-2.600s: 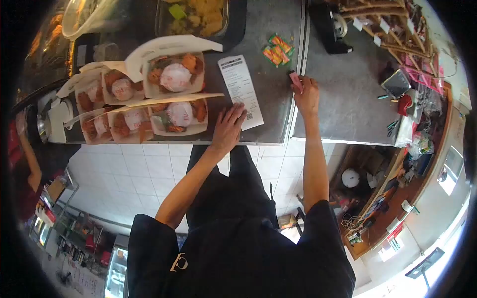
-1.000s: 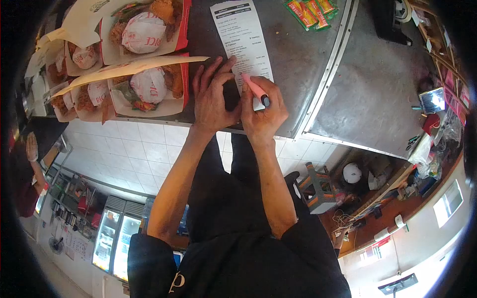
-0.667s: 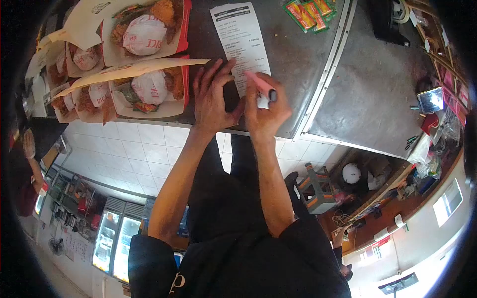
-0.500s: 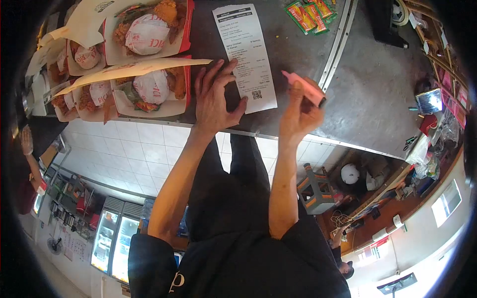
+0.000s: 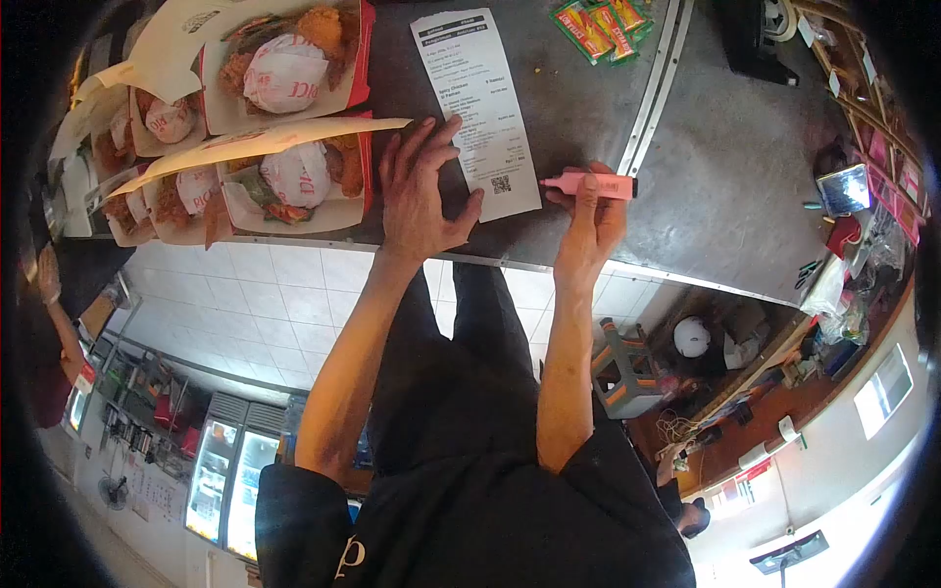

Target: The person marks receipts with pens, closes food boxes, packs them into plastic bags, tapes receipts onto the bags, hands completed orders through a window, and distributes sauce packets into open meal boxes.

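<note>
A long printed receipt [image 5: 477,108] lies flat on the dark counter [image 5: 706,167]. My left hand [image 5: 420,191] rests palm down at its left edge, fingers spread, fingertips touching the paper. In my right hand [image 5: 591,220] is a pink highlighter [image 5: 606,184], gripped between thumb and fingers. It is held nearly level, its pink tip pointing left, just right of the receipt's lower end. Left of my left hand stand open meal boxes [image 5: 367,61] with fried chicken [image 5: 319,34] and wrapped rice [image 5: 286,73]. A flap of a box reaches close to my left fingers.
Several sauce packets [image 5: 600,29] lie at the counter's far side. A metal strip [image 5: 659,88] crosses the counter to the right. A grey stool [image 5: 623,370] stands below the counter. Other people show at the far left and lower right edges.
The highlighter has turned from a slant to nearly level, and its tip has moved down and left towards the receipt's lower end. My left hand stays on the receipt.
</note>
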Demonstrator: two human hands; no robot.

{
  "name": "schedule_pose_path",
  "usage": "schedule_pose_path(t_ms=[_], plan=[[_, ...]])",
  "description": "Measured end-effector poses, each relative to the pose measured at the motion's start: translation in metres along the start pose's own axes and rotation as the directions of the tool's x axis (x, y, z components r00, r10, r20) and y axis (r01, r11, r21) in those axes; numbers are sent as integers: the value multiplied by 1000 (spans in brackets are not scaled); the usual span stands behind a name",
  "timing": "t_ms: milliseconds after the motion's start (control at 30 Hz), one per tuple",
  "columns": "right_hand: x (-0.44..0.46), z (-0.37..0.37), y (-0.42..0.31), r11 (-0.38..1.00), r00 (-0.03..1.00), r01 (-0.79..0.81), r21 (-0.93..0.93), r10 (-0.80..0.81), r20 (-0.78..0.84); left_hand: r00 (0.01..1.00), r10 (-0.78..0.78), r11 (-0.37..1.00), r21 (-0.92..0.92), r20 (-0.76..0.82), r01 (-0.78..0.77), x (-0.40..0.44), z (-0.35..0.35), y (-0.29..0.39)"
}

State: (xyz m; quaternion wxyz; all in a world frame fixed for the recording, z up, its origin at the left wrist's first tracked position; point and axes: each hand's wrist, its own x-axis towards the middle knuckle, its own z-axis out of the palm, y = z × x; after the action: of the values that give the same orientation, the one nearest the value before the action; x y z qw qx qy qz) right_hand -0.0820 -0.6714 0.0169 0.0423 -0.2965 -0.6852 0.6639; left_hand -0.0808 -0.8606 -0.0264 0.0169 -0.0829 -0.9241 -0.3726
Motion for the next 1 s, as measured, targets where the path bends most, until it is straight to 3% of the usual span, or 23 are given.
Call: schedule_pose_path(t_ms=[133, 333, 433, 533, 733, 833, 1000], plan=[[12, -10, -5, 997, 998, 37, -66, -34, 47, 1000, 9, 1000, 8, 9, -9, 1, -2, 0], [18, -18, -23, 908, 975, 71, -414, 24, 220, 999, -11, 999, 34, 39, 10, 1, -3, 2], [19, -20, -13, 862, 968, 124, -492, 3, 249, 1000, 5, 1000, 19, 27, -6, 1, -2, 1], [18, -20, -6, 896, 967, 76, -438, 42, 252, 999, 12, 999, 41, 32, -14, 1, -2, 1], [20, -18, 6, 986, 976, -64, -153, 94, 198, 999, 6, 999, 50, 51, -8, 2, -5, 4], [26, -24, 6, 983, 969, -140, -121, 161, 187, 999, 33, 996, 80, 44, -36, 1, -3, 3], [25, -23, 11, 984, 969, -136, -117, 157, 191, 997, 34, 995, 95, 69, -41, 2, -7, 2]])
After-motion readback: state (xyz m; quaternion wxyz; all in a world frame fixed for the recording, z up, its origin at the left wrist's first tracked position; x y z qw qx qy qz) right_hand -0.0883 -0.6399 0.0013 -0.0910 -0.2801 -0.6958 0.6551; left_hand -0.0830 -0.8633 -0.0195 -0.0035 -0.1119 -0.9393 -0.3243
